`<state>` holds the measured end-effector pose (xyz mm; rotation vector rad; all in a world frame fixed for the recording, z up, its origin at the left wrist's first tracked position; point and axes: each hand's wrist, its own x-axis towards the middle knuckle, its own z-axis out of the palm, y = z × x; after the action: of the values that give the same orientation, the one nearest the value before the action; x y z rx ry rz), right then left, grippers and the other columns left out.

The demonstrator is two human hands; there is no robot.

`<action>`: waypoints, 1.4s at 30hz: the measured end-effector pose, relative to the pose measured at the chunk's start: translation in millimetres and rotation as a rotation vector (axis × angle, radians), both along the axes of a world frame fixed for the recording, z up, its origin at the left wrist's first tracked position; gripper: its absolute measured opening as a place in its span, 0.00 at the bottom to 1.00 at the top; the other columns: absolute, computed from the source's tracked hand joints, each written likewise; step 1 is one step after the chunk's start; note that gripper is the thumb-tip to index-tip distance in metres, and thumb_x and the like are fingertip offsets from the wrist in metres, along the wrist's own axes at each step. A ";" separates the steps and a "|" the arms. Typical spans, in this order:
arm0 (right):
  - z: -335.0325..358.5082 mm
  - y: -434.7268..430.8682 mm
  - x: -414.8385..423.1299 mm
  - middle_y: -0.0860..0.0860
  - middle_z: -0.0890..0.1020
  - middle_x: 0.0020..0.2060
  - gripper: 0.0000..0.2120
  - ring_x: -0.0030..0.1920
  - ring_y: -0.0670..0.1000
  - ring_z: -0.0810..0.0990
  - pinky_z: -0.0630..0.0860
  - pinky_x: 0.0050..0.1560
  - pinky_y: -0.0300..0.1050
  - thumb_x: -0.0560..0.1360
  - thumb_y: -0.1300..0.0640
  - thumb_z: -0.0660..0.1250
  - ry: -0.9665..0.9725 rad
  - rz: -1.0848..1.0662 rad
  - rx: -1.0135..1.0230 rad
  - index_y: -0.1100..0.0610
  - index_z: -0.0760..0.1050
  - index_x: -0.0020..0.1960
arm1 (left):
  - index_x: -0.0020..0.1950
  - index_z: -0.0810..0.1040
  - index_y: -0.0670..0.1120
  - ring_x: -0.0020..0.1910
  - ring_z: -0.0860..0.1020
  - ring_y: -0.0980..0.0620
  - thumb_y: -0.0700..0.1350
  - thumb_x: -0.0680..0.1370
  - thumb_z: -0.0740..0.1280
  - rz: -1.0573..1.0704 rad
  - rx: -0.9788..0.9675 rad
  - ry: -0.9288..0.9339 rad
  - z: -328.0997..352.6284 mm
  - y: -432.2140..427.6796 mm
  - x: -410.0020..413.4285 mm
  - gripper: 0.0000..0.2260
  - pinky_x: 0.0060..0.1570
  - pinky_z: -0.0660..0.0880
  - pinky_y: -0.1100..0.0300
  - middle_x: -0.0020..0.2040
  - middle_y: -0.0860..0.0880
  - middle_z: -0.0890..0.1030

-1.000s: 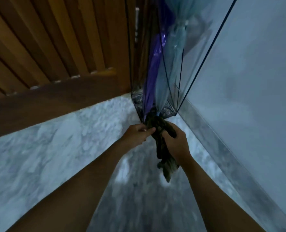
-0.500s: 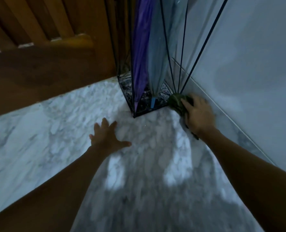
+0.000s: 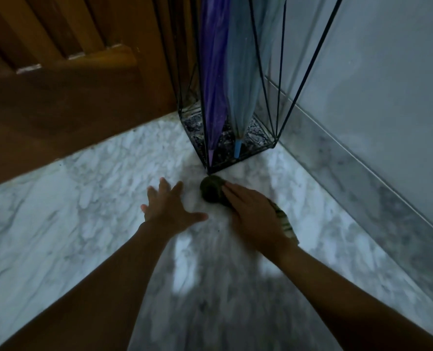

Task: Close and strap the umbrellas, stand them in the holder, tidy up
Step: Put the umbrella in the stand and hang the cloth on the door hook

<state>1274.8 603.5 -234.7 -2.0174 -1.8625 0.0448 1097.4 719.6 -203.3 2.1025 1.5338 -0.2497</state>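
A black wire umbrella holder (image 3: 268,145) stands in the corner on the marble floor. Two closed umbrellas stand in it tip down: a purple umbrella (image 3: 214,79) on the left and a pale blue umbrella (image 3: 243,79) on the right. Just in front of the holder, my right hand (image 3: 253,219) presses a dark green cloth (image 3: 211,190) flat onto the floor; a striped end of the cloth sticks out by my wrist. My left hand (image 3: 168,207) rests on the floor to the left of the cloth, fingers spread, holding nothing.
A brown wooden slatted door (image 3: 66,79) fills the upper left. A pale wall (image 3: 387,84) with a grey marble skirting (image 3: 362,188) runs along the right. White-grey marble floor (image 3: 58,211) spreads around my arms.
The cloth was held up in both hands; my left hand let go and lies flat. My right hand carried the cloth from the holder's right corner leftward to its front corner.
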 end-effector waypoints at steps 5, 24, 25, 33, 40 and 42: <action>10.6 7.3 57.4 0.58 0.74 0.70 0.24 0.70 0.60 0.73 0.62 0.71 0.65 0.73 0.58 0.70 -0.227 -0.158 -0.042 0.48 0.75 0.68 | 0.78 0.56 0.55 0.77 0.49 0.38 0.72 0.62 0.72 -0.017 0.009 0.005 -3.7 1.3 -2.5 0.51 0.70 0.58 0.32 0.79 0.46 0.51; -8.1 46.7 -94.6 0.56 0.75 0.69 0.24 0.72 0.60 0.70 0.60 0.73 0.67 0.78 0.55 0.55 0.154 0.100 -0.120 0.53 0.69 0.73 | 0.79 0.52 0.49 0.78 0.51 0.39 0.73 0.56 0.74 -0.046 -0.078 0.144 18.3 49.5 -114.4 0.60 0.74 0.59 0.42 0.80 0.44 0.50; -8.6 57.4 -98.4 0.56 0.75 0.69 0.24 0.72 0.60 0.70 0.60 0.73 0.66 0.77 0.56 0.54 0.157 0.110 -0.116 0.53 0.70 0.73 | 0.80 0.49 0.50 0.79 0.45 0.42 0.72 0.57 0.74 -0.020 -0.092 0.113 14.6 47.6 -118.8 0.61 0.76 0.54 0.42 0.81 0.46 0.45; -2.6 208.0 -105.2 0.58 0.69 0.73 0.24 0.75 0.59 0.64 0.59 0.74 0.56 0.80 0.60 0.60 0.111 0.049 -0.171 0.52 0.66 0.75 | 0.80 0.45 0.58 0.79 0.38 0.49 0.65 0.58 0.79 0.096 -0.161 -0.015 2.9 51.7 -119.3 0.60 0.75 0.43 0.40 0.80 0.54 0.38; 1.9 283.1 -83.6 0.57 0.67 0.75 0.24 0.74 0.60 0.63 0.62 0.72 0.59 0.82 0.55 0.59 0.144 -0.052 -0.277 0.50 0.63 0.77 | 0.80 0.46 0.58 0.79 0.37 0.51 0.64 0.56 0.81 0.123 -0.176 -0.073 -2.0 55.1 -121.0 0.61 0.75 0.42 0.37 0.80 0.55 0.38; -1.5 266.4 -88.8 0.57 0.71 0.71 0.23 0.70 0.61 0.67 0.66 0.69 0.59 0.82 0.53 0.59 0.098 -0.074 -0.224 0.52 0.65 0.76 | 0.80 0.45 0.58 0.79 0.36 0.50 0.63 0.56 0.81 0.121 -0.182 -0.066 -2.3 55.7 -120.0 0.62 0.75 0.42 0.36 0.80 0.55 0.37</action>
<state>1186.0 869.9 -236.2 -2.1866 -1.7885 0.3407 977.4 775.4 -205.6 1.8532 1.5325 -0.2628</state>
